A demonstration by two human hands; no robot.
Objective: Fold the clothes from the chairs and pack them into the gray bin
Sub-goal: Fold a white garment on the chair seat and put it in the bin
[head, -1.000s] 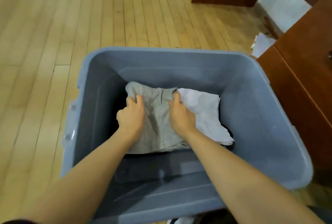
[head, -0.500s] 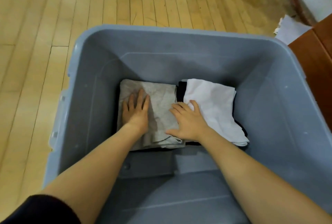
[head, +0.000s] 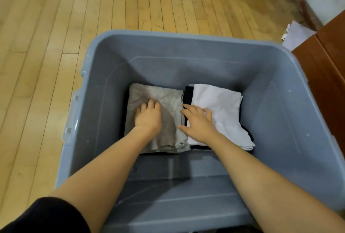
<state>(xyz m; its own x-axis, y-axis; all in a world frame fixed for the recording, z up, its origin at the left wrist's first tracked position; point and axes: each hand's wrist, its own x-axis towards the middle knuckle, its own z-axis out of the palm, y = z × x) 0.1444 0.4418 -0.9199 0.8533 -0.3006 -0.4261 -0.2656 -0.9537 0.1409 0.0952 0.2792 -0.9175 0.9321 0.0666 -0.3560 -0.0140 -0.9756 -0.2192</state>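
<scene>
Pressing down with my left hand (head: 148,116), I have the folded gray garment (head: 158,119) flat on the floor of the gray bin (head: 276,113), fingers laid straight and close together on the cloth, gripping nothing. My right hand (head: 198,123) lies just beside it, fingers spread and relaxed, resting across the seam where the gray piece meets the folded white garment (head: 222,109) — the thumb reaches toward the gray cloth, the other fingers sit partly on the white. Both piles lie side by side in the middle of the bin floor, the gray one toward the left wall, the white one toward the right wall. A dark garment (head: 188,94) shows as a thin strip between them and peeks from under the white fold's edges. The near part of the bin floor is bare plastic. Around the bin I see a wooden floor (head: 65,27), red-brown wooden furniture (head: 324,68) off the right rim, and some white paper (head: 296,35) on the floor past the far right corner.
</scene>
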